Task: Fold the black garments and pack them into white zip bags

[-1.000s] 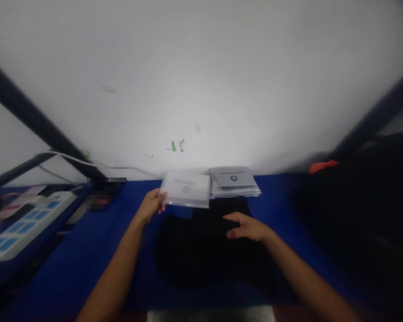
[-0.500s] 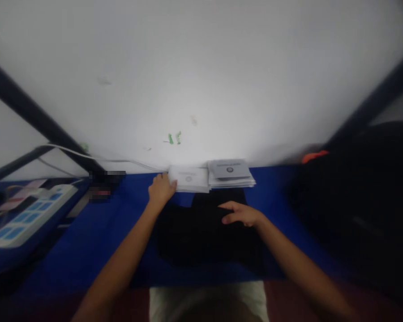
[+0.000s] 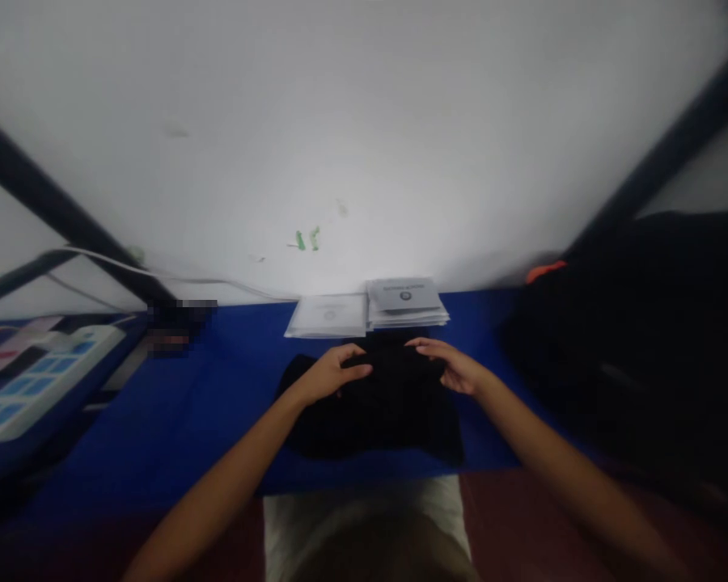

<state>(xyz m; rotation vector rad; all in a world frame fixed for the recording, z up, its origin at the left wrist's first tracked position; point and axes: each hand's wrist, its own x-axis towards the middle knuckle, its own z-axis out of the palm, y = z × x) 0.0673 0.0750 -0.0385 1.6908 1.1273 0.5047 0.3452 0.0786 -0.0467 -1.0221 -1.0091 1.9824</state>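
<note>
Head view: left hand (image 3: 331, 375) and right hand (image 3: 457, 372) at the soft black cloth (image 3: 388, 416) on the blue tabletop (image 3: 212, 388); whether either pinches is indeterminable. A careless lift might topple the adjacent white flat-packet stack (image 3: 406, 298).

Cloth (image 3: 394, 412) lay on table (image 3: 218, 388), centre of frame, left hand (image 3: 332, 373) over its left part, right hand (image 3: 459, 369) at its right. Behind, packet (image 3: 331, 315) sat left of stack (image 3: 405, 297), wall (image 3: 364, 145) beyond. Power strip (image 3: 48, 380): left edge.

Blk cloth (image 3: 388, 412) folds too dark to tell, pkt stack (image 3: 408, 296) txt blurred, pwr strip (image 3: 40, 382) cut off L.
</note>
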